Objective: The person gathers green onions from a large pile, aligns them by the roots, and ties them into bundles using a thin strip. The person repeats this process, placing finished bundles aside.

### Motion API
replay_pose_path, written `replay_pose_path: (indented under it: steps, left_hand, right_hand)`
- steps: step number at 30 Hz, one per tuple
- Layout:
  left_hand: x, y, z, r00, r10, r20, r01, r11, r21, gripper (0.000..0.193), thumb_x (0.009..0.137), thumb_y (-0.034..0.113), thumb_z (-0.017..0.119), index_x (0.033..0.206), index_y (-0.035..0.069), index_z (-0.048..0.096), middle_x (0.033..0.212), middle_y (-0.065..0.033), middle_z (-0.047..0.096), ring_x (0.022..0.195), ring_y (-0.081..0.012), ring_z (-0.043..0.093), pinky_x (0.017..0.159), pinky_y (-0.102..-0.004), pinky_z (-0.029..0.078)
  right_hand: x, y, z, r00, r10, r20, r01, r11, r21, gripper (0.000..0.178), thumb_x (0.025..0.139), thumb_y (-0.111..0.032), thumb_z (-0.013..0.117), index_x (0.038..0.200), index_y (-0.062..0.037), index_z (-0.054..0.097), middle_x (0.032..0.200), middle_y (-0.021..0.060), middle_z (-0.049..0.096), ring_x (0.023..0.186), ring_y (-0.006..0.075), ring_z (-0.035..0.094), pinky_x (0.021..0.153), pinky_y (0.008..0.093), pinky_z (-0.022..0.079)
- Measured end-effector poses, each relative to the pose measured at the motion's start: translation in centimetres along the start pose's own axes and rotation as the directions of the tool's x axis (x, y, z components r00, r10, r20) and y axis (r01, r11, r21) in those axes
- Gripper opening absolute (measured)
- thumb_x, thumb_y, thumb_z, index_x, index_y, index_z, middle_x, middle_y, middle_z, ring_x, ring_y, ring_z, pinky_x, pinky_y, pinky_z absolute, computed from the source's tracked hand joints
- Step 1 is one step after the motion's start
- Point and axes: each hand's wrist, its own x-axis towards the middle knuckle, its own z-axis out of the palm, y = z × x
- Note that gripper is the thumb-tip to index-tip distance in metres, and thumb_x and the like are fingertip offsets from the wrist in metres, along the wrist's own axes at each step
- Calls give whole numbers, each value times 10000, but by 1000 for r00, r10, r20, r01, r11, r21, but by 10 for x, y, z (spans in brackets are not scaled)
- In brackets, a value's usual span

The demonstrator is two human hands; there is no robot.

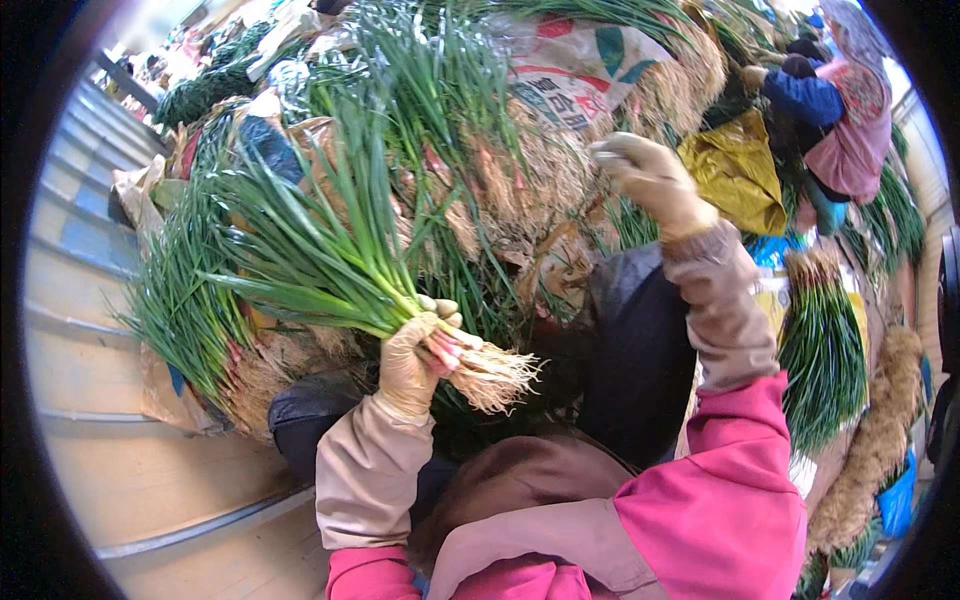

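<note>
My left hand (410, 365), in a pale glove, is closed around a bunch of green onions (375, 265) just above the roots. The long green leaves fan up and to the left; the reddish-white stalk bases and stringy pale roots point to the lower right. My right hand (645, 180), gloved alike, is raised at the right beside the large heap of green onions (500, 190). Its fingers are loosely bent and partly apart, the tips slightly blurred, and nothing shows in them. Several rooted stalks lie in the heap between and beyond my hands.
A printed white sack (585, 65) lies on the heap. At the right are a yellow sack (738, 172), a tidy green onion bundle (822, 345) and a row of rooty bundles (870, 440). Another person (845, 110) sits at the far right. A ridged metal wall (90, 290) stands left.
</note>
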Motion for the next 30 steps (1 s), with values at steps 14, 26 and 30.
replay_pose_path:
  steps: [14, 26, 30]
  left_hand:
    - [2, 6, -9, 997, -47, 63, 52, 996, -72, 171, 796, 14, 567, 963, 27, 534, 923, -143, 615, 864, -258, 617, 826, -380, 503]
    - [0, 6, -12, 994, -74, 81, 80, 995, -65, 164, 819, 70, 554, 963, -2, 523, 651, -132, 592, 484, -221, 586, 396, -258, 469]
    - [8, -4, -29, 997, -27, 75, 32, 998, -60, 170, 793, 51, 577, 955, 17, 540, 817, -96, 592, 653, -193, 595, 559, -300, 506]
  right_hand:
    - [97, -29, 124, 986, 152, 66, -164, 834, 527, 83, 829, -121, 615, 800, -46, 594, 723, 39, 605, 607, 122, 546, 588, 256, 452]
    - [-31, -51, 187, 854, 150, 497, -493, 538, 684, 84, 773, -85, 654, 832, -62, 598, 763, 16, 607, 698, 120, 584, 644, 249, 482]
    - [-55, -37, 216, 871, 118, 476, -480, 400, 780, 147, 868, -142, 591, 934, -13, 566, 814, 12, 602, 684, 95, 556, 595, 209, 454]
